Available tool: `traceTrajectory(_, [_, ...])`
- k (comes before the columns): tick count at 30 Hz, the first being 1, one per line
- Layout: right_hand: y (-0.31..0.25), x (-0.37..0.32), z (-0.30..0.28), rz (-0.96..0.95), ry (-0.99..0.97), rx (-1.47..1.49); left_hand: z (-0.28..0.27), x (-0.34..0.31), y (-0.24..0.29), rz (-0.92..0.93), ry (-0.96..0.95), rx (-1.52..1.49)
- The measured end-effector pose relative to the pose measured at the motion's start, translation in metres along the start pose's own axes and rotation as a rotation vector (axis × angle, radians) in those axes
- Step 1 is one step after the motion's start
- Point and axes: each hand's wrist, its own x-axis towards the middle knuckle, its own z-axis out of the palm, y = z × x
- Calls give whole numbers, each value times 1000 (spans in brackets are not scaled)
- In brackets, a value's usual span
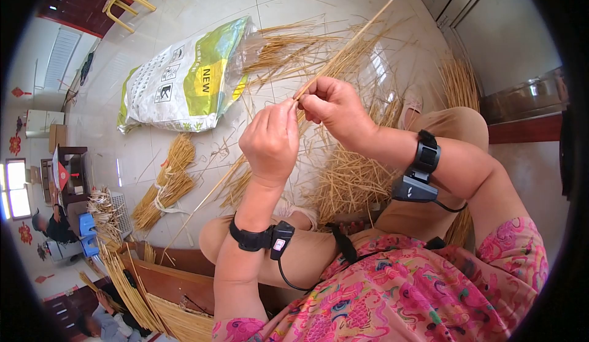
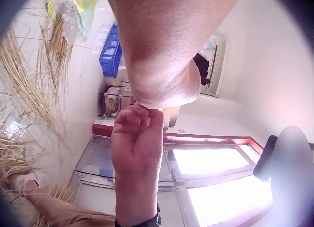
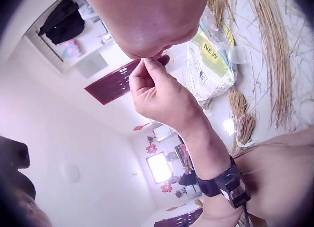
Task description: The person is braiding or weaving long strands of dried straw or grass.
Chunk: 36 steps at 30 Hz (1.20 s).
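Note:
In the head view a long, thin straw stalk [image 1: 362, 31] runs slantwise through both hands, its pale tip pointing up and to the right. My right hand [image 1: 341, 107] pinches it between thumb and curled index finger. Close against it, my left hand [image 1: 269, 141] grips the same stalk with fingers folded, back of the hand upward. Below the left hand, a thin length of straw [image 1: 208, 193] slants down to the left. From the right wrist view, the left hand [image 3: 164, 97] shows thumb and index finger meeting at their tips; the straw there is hidden behind the right hand.
Loose straw [image 1: 353, 182] lies heaped on the tiled floor before the knees. A white and green bag [image 1: 178, 81] with straw at its mouth lies beyond. One tied straw bundle [image 1: 164, 185] sits left, another bunch [image 1: 459, 84] by the wall. A wooden bench [image 1: 175, 284] holds more stalks.

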Motion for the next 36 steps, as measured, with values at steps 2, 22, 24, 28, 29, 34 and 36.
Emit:
traceTrajectory(2, [1, 0, 0, -14, -18, 53, 0, 0, 0, -16, 6, 11])
traceTrajectory(22, [-6, 2, -4, 4, -18, 23, -3, -5, -2, -28, -48, 8])
traceTrajectory(24, [-8, 1, -4, 4, -8, 4, -3, -5, 0, -50, -40, -14])
traceTrajectory(28, [-9, 1, -4, -2, -1, -5, -2, -4, -1, -35, -37, -15])
traceTrajectory(29, [-10, 1, -4, -5, -3, -3, -2, -4, -1, -35, -39, -17])
traceTrajectory(34, [-7, 1, -5, -1, -15, 15, 0, -5, -1, -33, -32, -29])
traceTrajectory(36, [-6, 2, -6, 5, -26, 48, 0, -5, 0, -36, -35, -26])
